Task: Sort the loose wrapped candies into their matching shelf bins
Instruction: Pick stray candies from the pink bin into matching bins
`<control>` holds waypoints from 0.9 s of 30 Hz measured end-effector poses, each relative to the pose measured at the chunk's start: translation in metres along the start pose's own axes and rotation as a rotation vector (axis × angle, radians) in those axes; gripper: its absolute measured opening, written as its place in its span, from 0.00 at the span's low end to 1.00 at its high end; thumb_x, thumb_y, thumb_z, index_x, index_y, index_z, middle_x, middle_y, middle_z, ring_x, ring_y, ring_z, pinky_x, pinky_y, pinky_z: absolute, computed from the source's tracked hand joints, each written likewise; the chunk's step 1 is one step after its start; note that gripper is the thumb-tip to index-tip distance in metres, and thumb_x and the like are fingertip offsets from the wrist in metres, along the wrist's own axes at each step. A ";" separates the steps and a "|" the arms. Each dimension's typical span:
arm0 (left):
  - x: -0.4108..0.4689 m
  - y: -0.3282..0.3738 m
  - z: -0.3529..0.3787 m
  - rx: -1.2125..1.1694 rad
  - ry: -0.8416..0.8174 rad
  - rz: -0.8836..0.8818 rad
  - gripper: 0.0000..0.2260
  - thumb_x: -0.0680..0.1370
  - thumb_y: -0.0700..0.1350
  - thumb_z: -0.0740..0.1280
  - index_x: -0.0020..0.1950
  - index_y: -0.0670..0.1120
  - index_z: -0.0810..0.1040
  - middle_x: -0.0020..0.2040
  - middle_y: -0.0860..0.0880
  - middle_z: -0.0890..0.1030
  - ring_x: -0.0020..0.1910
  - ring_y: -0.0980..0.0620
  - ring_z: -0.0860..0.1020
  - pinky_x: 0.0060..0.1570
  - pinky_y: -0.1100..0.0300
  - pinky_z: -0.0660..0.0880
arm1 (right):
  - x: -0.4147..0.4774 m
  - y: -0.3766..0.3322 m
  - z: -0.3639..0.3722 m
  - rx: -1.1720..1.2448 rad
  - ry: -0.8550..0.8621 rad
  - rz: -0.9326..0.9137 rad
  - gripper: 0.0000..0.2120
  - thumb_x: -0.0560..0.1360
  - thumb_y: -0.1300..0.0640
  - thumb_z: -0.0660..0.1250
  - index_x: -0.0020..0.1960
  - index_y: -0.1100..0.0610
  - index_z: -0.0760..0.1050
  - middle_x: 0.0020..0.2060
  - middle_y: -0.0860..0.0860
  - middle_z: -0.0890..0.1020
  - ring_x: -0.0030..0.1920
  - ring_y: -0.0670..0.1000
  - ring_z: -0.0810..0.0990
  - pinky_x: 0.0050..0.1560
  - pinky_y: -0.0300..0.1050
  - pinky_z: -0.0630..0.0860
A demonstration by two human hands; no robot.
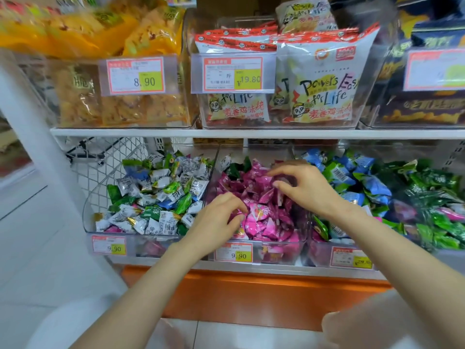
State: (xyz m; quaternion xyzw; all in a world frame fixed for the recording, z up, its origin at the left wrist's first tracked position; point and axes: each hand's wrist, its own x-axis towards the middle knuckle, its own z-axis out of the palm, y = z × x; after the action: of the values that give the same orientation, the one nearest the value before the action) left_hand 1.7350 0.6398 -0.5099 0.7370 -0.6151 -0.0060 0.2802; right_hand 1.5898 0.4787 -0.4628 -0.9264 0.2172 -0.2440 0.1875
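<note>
Left hand (221, 217) and right hand (304, 187) are sunk in the middle bin (276, 256); pink candies (266, 222) are pinched by left fingers (235, 201); right fingers (279, 172) are curled over the pile, grasp cannot be told; green strays (237, 170) at back could be buried by raking; pieces could be flicked over the low front rim.

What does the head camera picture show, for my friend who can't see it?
A person's left hand and right hand reach into the middle bin of pink candies in a shop. The left bin mixes white, green and blue candies; the right bin has blue and green ones, with snack bags above.
</note>
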 end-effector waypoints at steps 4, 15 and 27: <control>0.007 -0.001 0.005 -0.080 0.011 -0.048 0.06 0.78 0.42 0.64 0.54 0.46 0.77 0.54 0.53 0.72 0.52 0.58 0.72 0.53 0.65 0.68 | -0.007 0.015 -0.009 0.008 0.096 0.058 0.09 0.75 0.59 0.66 0.54 0.54 0.81 0.53 0.49 0.83 0.56 0.49 0.78 0.56 0.40 0.70; 0.101 -0.014 0.006 -0.001 -0.032 -0.286 0.18 0.76 0.32 0.60 0.64 0.45 0.71 0.68 0.44 0.67 0.65 0.45 0.70 0.61 0.53 0.72 | -0.019 0.023 -0.016 0.012 0.106 0.062 0.08 0.76 0.58 0.66 0.53 0.55 0.81 0.51 0.50 0.83 0.56 0.51 0.77 0.56 0.43 0.69; 0.158 -0.047 0.022 0.435 -0.335 -0.193 0.27 0.77 0.35 0.59 0.73 0.54 0.61 0.69 0.40 0.69 0.71 0.40 0.60 0.68 0.52 0.58 | -0.023 0.038 -0.016 -0.025 0.062 0.067 0.08 0.76 0.57 0.66 0.53 0.52 0.82 0.49 0.48 0.83 0.51 0.50 0.78 0.49 0.42 0.71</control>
State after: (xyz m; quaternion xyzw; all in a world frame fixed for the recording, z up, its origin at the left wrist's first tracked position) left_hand 1.8078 0.4911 -0.4950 0.8236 -0.5667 -0.0221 0.0084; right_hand 1.5517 0.4539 -0.4760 -0.9129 0.2566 -0.2633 0.1774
